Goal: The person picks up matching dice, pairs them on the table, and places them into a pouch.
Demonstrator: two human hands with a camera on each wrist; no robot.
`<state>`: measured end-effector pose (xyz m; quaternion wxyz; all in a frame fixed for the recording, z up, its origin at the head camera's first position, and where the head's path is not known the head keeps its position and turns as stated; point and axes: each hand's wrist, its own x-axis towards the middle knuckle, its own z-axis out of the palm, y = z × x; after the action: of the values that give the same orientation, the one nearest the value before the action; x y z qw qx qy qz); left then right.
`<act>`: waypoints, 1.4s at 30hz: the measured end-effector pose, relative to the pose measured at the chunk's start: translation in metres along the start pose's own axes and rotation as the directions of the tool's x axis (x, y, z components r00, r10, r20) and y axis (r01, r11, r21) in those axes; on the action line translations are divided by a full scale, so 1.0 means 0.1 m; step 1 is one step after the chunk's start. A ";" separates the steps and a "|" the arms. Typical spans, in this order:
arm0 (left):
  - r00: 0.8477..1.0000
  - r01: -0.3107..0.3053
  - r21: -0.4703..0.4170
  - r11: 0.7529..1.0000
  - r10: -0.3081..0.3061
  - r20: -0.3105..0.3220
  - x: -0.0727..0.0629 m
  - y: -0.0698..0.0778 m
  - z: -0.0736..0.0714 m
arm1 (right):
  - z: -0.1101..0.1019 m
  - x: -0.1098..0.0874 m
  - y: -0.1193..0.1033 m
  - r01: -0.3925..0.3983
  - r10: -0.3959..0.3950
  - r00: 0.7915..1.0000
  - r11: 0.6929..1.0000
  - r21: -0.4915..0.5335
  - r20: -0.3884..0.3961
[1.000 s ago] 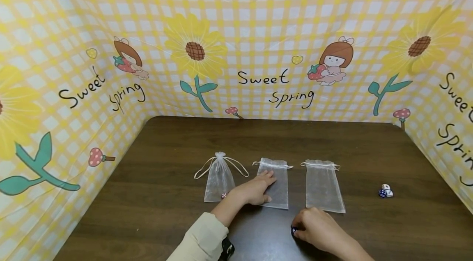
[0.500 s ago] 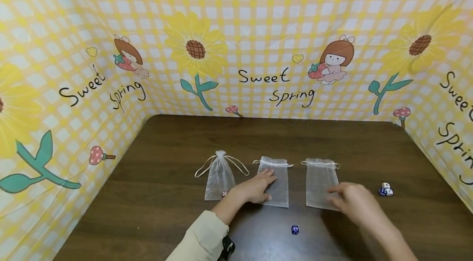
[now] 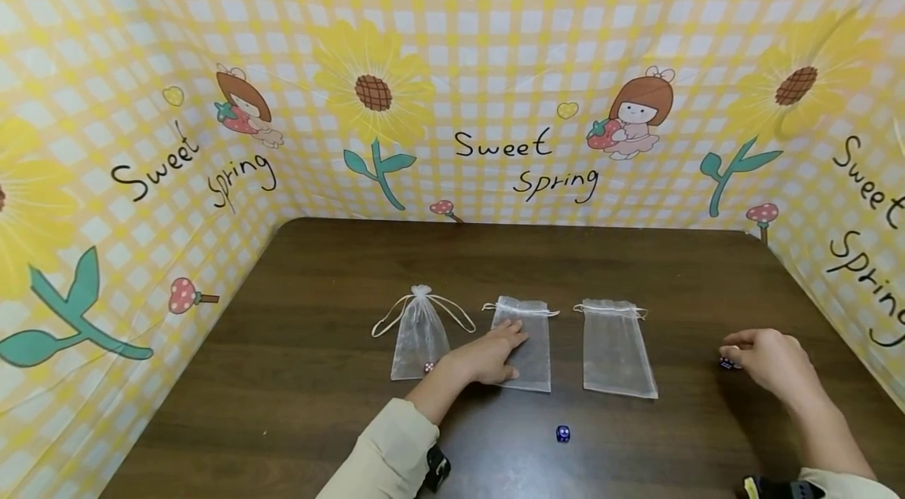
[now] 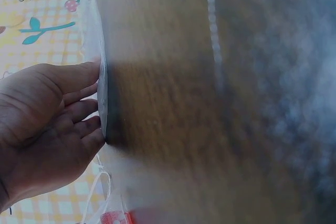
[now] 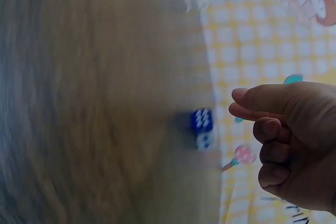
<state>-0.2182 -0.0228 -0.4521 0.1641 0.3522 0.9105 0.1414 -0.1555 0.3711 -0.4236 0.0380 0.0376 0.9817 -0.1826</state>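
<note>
My left hand [image 3: 488, 356] rests on the middle sheer white drawstring bag [image 3: 530, 365], fingers extended. In the left wrist view, its fingertips are at the thin bag seen edge-on. At the far right, my right hand [image 3: 774, 365] is over a small group of dice, partly hiding them. The right wrist view shows a blue die [image 5: 202, 120] beside a white die [image 5: 206, 141], with thumb and forefinger extended just off them and the other fingers curled. Another blue die [image 3: 562, 434] lies alone near the front of the table.
Left of my left hand lies a gathered bag [image 3: 417, 342] with a red die [image 3: 429, 367] inside. A flat bag [image 3: 618, 357] lies right of the middle one. The brown table [image 3: 339, 247] is bordered by yellow checked cloth [image 3: 495, 90] at the back and sides.
My right hand has let go of the blue die near the front and moved right, across the right bag, to the dice group. My left hand has stayed on the middle bag.
</note>
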 end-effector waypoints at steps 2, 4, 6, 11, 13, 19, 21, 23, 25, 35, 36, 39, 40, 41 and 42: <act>1.000 0.003 -0.001 1.000 -0.003 0.005 0.00 0.00 0.00 | 0.00 0.02 0.06 -0.017 0.017 0.999 1.000 -0.006 0.033; 1.000 0.006 0.000 1.000 -0.006 0.010 0.00 0.00 0.00 | 0.02 0.04 0.10 -0.028 0.028 0.998 1.000 -0.003 0.057; 1.000 0.007 -0.001 1.000 -0.007 0.014 0.00 0.00 0.00 | 0.04 0.04 0.12 -0.034 0.034 0.997 0.999 -0.001 0.071; 1.000 0.010 -0.004 1.000 -0.009 0.009 0.01 -0.01 0.01 | 0.08 0.03 0.12 -0.037 0.037 0.997 0.999 0.004 0.071; 1.000 0.009 -0.006 1.000 -0.009 0.007 0.01 -0.01 0.01 | 0.09 0.03 0.11 -0.035 0.034 0.997 0.999 0.005 0.069; 1.000 0.000 0.000 1.000 0.000 -0.002 0.00 -0.01 0.00 | 0.11 0.03 0.12 -0.053 0.052 0.997 0.999 0.004 0.064; 1.000 -0.003 0.002 1.000 0.003 -0.003 0.00 -0.02 0.01 | 0.11 0.02 0.12 -0.058 0.058 0.996 0.998 0.003 0.061; 1.000 -0.004 0.005 1.000 0.004 -0.005 0.00 -0.02 0.01 | 0.11 0.02 0.11 -0.057 0.057 0.997 0.998 0.001 0.055; 1.000 -0.005 0.005 1.000 0.005 -0.005 0.01 -0.02 0.01 | 0.11 0.00 0.09 -0.048 0.047 0.998 0.999 0.006 0.040; 1.000 0.000 0.005 1.000 0.000 -0.001 0.00 -0.01 0.01 | 0.15 -0.16 -0.17 0.085 -0.075 0.994 0.989 0.123 -0.082; 1.000 0.000 0.005 1.000 0.000 -0.001 0.00 -0.01 0.01 | 0.16 -0.18 -0.21 0.095 -0.084 0.992 0.987 0.133 -0.089; 1.000 0.000 0.001 1.000 0.000 0.001 0.00 -0.02 0.01 | 0.18 -0.22 -0.34 0.118 -0.104 0.990 0.981 0.153 -0.099; 1.000 -0.002 0.001 1.000 0.002 0.001 0.00 -0.02 0.01 | 0.20 -0.23 -0.40 0.126 -0.111 0.988 0.980 0.153 -0.104; 1.000 -0.003 0.000 1.000 0.003 0.001 0.00 -0.02 0.01 | 0.22 -0.24 -0.45 0.139 -0.122 0.986 0.978 0.157 -0.111; 1.000 -0.002 -0.004 1.000 0.002 0.001 0.00 -0.02 0.01 | 0.25 -0.25 -0.51 0.153 -0.135 0.984 0.975 0.161 -0.117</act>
<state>-0.2188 -0.0239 -0.4531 0.1650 0.3530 0.9098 0.1430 -0.1337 0.3130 -0.4260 -0.0303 -0.0210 0.9634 -0.2656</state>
